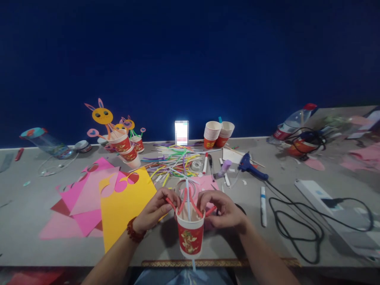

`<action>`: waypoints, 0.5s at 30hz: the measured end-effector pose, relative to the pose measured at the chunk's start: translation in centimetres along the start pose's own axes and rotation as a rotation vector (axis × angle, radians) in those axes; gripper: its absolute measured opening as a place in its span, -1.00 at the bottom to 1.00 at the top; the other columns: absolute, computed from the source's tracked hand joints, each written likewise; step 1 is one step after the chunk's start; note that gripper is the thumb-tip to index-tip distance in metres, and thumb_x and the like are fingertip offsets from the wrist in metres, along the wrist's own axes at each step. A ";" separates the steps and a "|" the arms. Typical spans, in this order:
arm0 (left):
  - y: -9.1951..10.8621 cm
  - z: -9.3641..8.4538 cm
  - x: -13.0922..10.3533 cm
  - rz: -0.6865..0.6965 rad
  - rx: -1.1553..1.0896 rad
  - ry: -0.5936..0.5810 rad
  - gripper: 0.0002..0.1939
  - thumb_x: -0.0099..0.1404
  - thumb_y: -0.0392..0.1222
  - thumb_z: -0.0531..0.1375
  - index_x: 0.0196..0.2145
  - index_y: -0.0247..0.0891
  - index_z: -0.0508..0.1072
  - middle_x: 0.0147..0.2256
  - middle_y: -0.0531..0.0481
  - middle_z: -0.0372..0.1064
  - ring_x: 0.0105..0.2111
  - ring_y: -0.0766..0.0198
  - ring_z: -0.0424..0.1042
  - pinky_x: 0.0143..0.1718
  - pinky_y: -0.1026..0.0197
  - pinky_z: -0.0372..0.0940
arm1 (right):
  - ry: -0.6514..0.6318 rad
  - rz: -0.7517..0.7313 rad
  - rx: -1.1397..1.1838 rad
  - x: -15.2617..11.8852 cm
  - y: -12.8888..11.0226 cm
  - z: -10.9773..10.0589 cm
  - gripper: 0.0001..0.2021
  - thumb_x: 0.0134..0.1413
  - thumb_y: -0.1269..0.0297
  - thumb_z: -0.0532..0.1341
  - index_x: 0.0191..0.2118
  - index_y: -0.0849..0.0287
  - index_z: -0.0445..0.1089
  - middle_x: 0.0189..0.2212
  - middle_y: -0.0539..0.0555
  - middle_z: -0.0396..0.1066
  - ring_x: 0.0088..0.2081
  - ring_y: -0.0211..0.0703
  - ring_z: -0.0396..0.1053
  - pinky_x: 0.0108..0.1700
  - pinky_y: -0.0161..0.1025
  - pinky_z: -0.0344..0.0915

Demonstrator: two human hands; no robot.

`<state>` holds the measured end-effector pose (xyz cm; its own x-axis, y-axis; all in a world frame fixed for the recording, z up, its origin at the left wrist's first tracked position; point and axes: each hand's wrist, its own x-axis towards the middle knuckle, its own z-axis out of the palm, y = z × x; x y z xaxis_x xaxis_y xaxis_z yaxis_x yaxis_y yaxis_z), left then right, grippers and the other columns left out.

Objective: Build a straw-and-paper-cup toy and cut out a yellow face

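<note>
A red and white paper cup (190, 239) with a gold dragon print stands upright between my hands at the table's front edge. Two red bendy straws (194, 204) lean inside it and fold outward over its rim, one to each side. A pale blue straw (187, 200) runs up through the middle, and its lower end sticks out under the cup. My left hand (162, 206) is closed on the outer end of the left red straw. At the right rim, my right hand (221, 208) has its fingers closed round the other red straw; its fingertips are partly hidden.
Yellow paper (130, 209) and pink sheets (89, 198) lie left. Behind are loose colored straws (169, 158), stacked paper cups (211, 134) and finished paper figures (102, 115). A blue glue gun (252, 168), its black cord (285, 221) and a power strip (326, 213) occupy the right.
</note>
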<state>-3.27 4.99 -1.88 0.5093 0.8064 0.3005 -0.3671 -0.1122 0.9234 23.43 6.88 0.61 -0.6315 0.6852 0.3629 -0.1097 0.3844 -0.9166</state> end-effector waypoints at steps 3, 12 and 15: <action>-0.3 0.0 -0.1 0.018 0.024 0.011 -0.93 0.41 -0.21 0.14 -0.17 -0.23 0.32 -0.23 -0.09 0.36 -0.19 0.19 0.38 -0.14 0.13 0.29 | 0.005 0.005 -0.019 -0.2 0.0 0.0 -0.81 0.06 0.15 0.30 -0.31 0.18 0.42 -0.38 0.06 0.45 -0.35 -0.16 0.40 -0.26 -0.24 0.34; 1.5 1.1 -0.2 0.153 0.232 -0.020 -0.94 0.46 -0.22 0.06 -0.13 -0.19 0.28 -0.19 -0.10 0.37 -0.18 0.20 0.38 -0.16 0.13 0.32 | 0.326 -0.171 -0.104 -0.5 -0.6 -1.3 -0.40 0.09 -0.22 0.23 0.07 0.15 0.37 -0.09 0.21 0.45 -0.33 -0.09 0.44 -0.27 -0.12 0.43; 2.2 1.5 -0.7 0.192 0.370 -0.018 -0.91 0.47 -0.27 0.03 -0.09 -0.17 0.27 -0.15 -0.11 0.38 -0.14 0.20 0.40 -0.12 0.13 0.33 | 0.777 -0.355 -0.340 -2.1 -2.6 0.1 -0.71 0.19 0.10 0.24 -0.03 0.11 0.43 -0.25 0.14 0.46 -0.37 -0.09 0.41 -0.31 -0.13 0.39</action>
<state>-3.26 3.34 0.25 0.4734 0.7407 0.4767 -0.1543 -0.4631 0.8728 24.99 4.37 2.23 0.1034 0.6680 0.7370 0.1110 0.7286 -0.6759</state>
